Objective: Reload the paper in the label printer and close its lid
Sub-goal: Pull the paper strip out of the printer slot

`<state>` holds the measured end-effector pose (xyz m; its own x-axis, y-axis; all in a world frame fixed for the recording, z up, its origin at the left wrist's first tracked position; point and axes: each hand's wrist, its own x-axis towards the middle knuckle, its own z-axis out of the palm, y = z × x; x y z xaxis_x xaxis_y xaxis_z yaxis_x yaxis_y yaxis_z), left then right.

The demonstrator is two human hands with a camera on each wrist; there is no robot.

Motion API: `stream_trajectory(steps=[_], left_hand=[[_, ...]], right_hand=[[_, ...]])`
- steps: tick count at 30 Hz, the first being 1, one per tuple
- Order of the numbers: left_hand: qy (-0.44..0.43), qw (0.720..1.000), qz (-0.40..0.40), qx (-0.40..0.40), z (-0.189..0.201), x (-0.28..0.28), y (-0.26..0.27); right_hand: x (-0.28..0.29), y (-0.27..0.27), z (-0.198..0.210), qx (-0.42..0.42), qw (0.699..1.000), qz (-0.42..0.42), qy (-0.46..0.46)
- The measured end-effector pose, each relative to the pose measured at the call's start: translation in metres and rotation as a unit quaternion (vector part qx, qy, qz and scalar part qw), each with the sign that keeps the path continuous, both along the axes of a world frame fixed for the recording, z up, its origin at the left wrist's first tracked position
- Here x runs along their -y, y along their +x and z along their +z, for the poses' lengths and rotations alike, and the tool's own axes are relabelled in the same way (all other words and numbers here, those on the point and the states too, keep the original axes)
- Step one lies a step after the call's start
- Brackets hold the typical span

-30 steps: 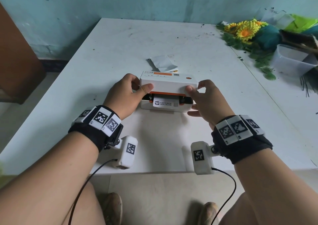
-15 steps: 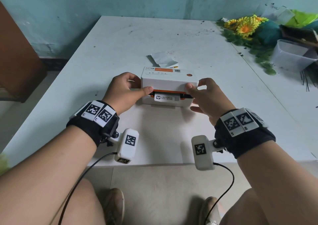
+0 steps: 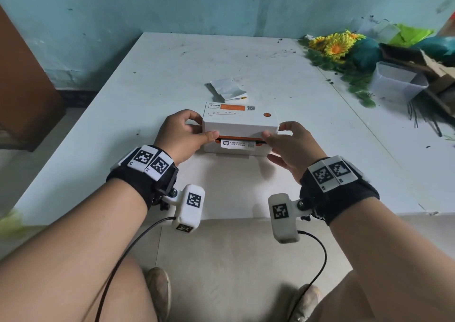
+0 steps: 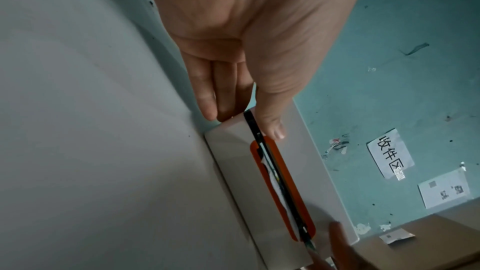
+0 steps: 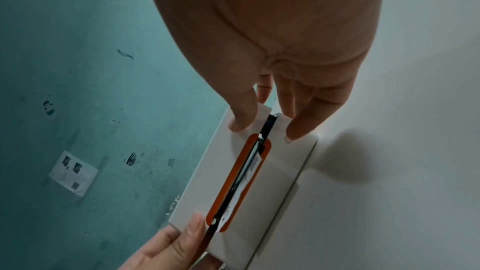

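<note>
we've got the label printer (image 3: 240, 130) sat near the front edge of the table (image 3: 283, 75) | our left hand (image 3: 181, 137) grips its left end, thumb on the lid (image 3: 240, 122) front | right hand (image 3: 291, 146) grips the right end the same way | lid nearly down, thin dark gap, label paper (image 3: 237, 144) poking out the slot

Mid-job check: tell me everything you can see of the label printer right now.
The label printer is a small white boxy unit, plastic by its look, flat on the white table near the front edge. Its lid carries an orange strip, a QR code and an orange round button. The lid is nearly down; a thin dark gap remains along the orange-rimmed front slot, where a printed label sticks out. The left hand grips the left end, the right hand the right end, thumbs on the lid's front edge.
</note>
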<state>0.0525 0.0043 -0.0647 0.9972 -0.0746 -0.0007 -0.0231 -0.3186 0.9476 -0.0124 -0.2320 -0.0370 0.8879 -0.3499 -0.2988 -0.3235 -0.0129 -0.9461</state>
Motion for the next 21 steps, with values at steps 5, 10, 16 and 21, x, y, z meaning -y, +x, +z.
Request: stream_trajectory(steps=[5, 10, 16, 21], left_hand=[[0.049, 0.999, -0.007, 0.015, 0.001, 0.008, 0.004], [0.098, 0.994, -0.028, 0.041, -0.008, 0.011, 0.006], [0.033, 0.995, -0.08, 0.04, -0.01, 0.005, -0.001], [-0.04, 0.997, -0.061, 0.04, -0.004, 0.014, 0.001]], right_hand=[[0.011, -0.005, 0.002, -0.017, 0.999, 0.012, -0.045], [0.019, -0.008, 0.004, -0.013, 0.997, 0.023, -0.07], [0.026, -0.011, 0.007, -0.008, 0.993, 0.044, -0.106], [0.027, -0.008, 0.005, -0.015, 0.994, 0.033, -0.104]])
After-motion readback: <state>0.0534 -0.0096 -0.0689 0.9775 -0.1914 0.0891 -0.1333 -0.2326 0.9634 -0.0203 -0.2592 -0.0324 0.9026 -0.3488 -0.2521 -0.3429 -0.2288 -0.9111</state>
